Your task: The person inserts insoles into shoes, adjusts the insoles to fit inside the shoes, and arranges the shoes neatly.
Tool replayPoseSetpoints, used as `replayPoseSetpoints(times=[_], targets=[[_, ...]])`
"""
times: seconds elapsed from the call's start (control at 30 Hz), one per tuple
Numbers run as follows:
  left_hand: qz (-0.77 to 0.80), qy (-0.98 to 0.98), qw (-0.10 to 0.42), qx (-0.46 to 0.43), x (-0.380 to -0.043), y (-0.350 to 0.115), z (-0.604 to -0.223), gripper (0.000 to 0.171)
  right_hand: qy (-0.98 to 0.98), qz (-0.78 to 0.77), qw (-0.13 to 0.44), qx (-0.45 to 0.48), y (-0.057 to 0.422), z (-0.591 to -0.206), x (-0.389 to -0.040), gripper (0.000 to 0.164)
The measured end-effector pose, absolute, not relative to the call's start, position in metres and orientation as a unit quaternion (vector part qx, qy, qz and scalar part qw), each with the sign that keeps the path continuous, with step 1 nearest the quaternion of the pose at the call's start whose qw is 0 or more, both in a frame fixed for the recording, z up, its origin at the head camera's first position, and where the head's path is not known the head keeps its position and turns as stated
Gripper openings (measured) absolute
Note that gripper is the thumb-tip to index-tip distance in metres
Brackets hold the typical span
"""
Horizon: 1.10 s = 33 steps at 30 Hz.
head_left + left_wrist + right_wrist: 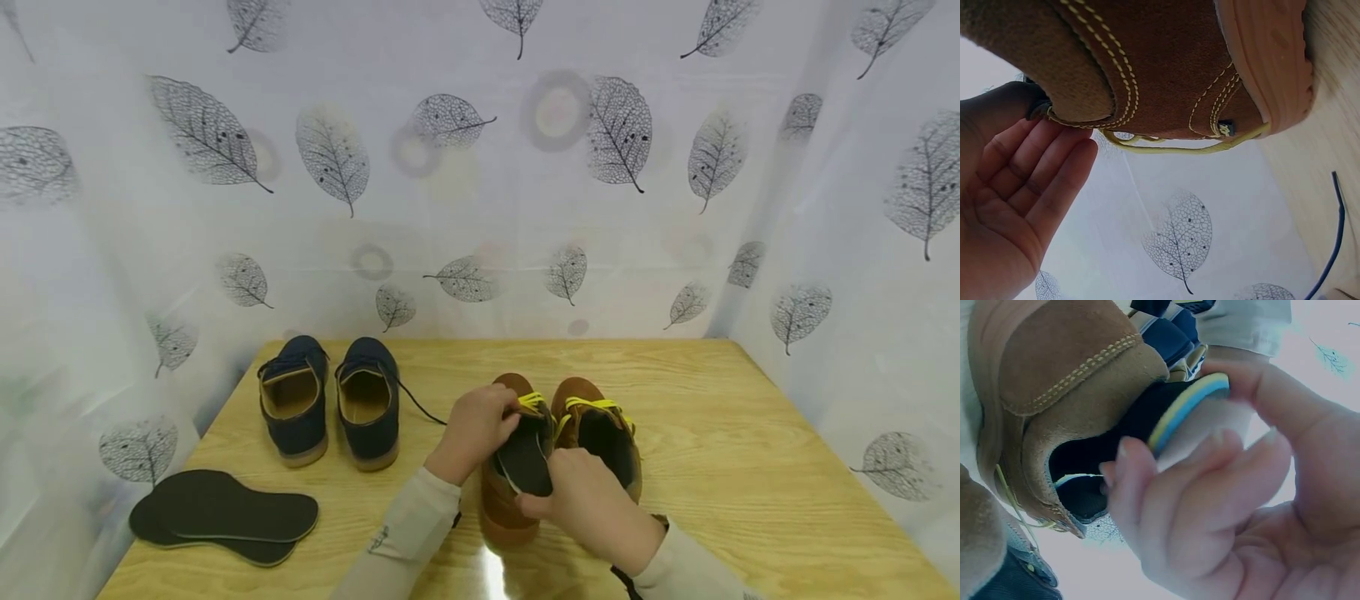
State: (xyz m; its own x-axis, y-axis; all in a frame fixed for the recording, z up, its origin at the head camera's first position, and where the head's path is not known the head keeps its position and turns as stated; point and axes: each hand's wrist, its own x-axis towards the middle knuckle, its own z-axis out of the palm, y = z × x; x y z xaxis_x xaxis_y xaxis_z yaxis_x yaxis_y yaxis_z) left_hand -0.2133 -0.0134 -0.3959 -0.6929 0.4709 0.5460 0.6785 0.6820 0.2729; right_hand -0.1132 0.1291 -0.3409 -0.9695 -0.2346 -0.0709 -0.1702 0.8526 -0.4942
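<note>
In the head view my left hand (476, 429) pinches the upper edge of a brown shoe (506, 512) near its yellow laces (531, 402). The left wrist view shows the thumb at the shoe's opening and the fingers outside it. My right hand (596, 504) holds the heel end of a dark insole (525, 462), whose front part lies inside that shoe. A yellow and blue layered edge of the insole (1188, 409) appears between thumb and fingers in the right wrist view. The second brown shoe (579, 390) stands just to the right, partly hidden by my right hand.
Two dark blue shoes (367, 437) stand at the back left, a loose lace (420, 406) trailing from one. Two dark insoles (240, 508) lie overlapping at the front left of the wooden table (750, 467). A leaf-patterned curtain (480, 217) surrounds the table's back and sides.
</note>
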Motion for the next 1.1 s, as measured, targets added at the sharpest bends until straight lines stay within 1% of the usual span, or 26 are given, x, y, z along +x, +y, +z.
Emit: replayPoseSetpoints(times=[0.17, 0.3, 0.6, 0.8, 1.1], targets=[[-0.230, -0.894, 0.215, -0.319, -0.213, -0.012, -0.396, 0.010, 0.956, -0.270, 0.050, -0.104, 0.128, -0.340, -0.119, 0.034], [-0.231, -0.895, 0.209, -0.318, -0.213, -0.013, -0.396, 0.010, 0.952, -0.284, 0.059, -0.096, 0.127, -0.340, -0.123, 0.031], [-0.229, -0.897, 0.208, -0.317, -0.214, -0.013, -0.396, 0.010, 0.952, -0.286, 0.071, -0.081, 0.121, -0.343, -0.134, 0.037], [-0.229, -0.898, 0.206, -0.314, -0.214, -0.013, -0.396, 0.010, 0.953, -0.274, 0.073, -0.107, 0.117, -0.348, -0.143, 0.047], [-0.232, -0.900, 0.196, -0.312, -0.213, -0.012, -0.395, 0.009, 0.956, -0.251, 0.048, -0.146, 0.112, -0.361, -0.156, 0.035]])
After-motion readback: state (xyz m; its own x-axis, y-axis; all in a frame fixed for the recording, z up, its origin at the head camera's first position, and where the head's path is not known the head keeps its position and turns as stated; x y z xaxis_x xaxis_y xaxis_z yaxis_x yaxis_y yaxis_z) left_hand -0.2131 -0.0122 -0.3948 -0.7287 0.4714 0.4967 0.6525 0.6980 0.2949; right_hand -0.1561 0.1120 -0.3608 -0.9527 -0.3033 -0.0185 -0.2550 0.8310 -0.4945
